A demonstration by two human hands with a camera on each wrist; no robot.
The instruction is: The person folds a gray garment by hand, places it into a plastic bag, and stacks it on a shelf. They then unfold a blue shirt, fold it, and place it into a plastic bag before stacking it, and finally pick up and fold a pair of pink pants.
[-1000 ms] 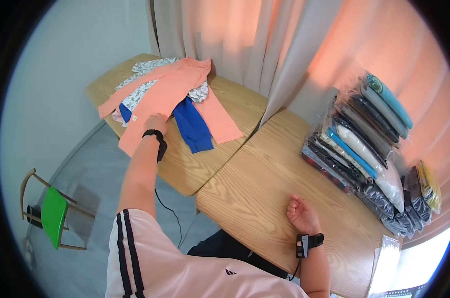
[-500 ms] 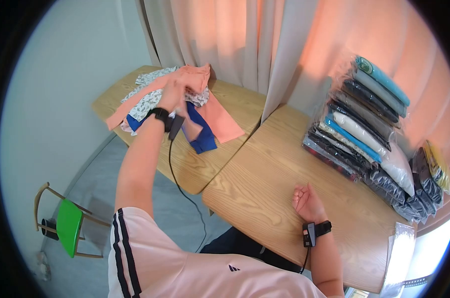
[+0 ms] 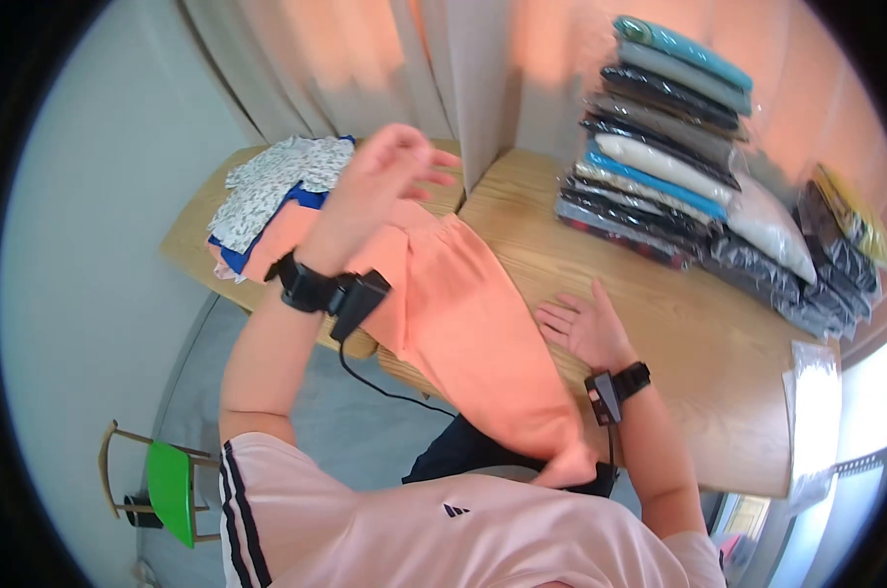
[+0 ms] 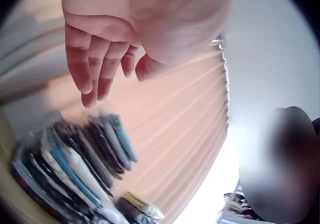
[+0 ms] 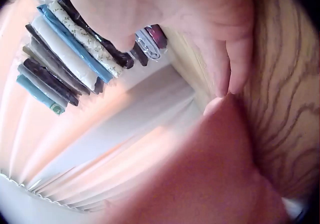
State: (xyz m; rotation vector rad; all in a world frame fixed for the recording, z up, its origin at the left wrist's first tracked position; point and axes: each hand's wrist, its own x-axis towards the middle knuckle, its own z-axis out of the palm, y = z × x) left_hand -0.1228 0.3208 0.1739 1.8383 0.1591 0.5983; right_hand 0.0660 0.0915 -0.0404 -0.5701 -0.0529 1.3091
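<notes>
Salmon-pink trousers (image 3: pixel 482 333) stretch across both tables, their lower end draping over the front edge near the person's lap. Above them, my left hand (image 3: pixel 389 181) is raised with loosely bent fingers; the left wrist view shows nothing in its grasp. On the table to the right of the trousers lies my right hand (image 3: pixel 585 328), fingers spread toward the cloth. In the right wrist view its fingertips (image 5: pixel 235 81) are right at the edge of the pink fabric (image 5: pixel 200 164). A white patterned garment (image 3: pixel 287 181) lies over a blue garment (image 3: pixel 242 257) on the left table.
A tall stack of bagged folded clothes (image 3: pixel 659 147) stands at the back right, with more bagged clothes (image 3: pixel 840 235) beside it. Clear plastic bags (image 3: pixel 814 421) lie at the right table edge. A green chair (image 3: pixel 172 490) is on the floor at left. Curtains (image 3: pixel 482 88) hang behind.
The salmon trousers have come off the pile toward me and the right, uncovering the patterned garment. My left hand has lifted free of them. My right hand has opened its fingers.
</notes>
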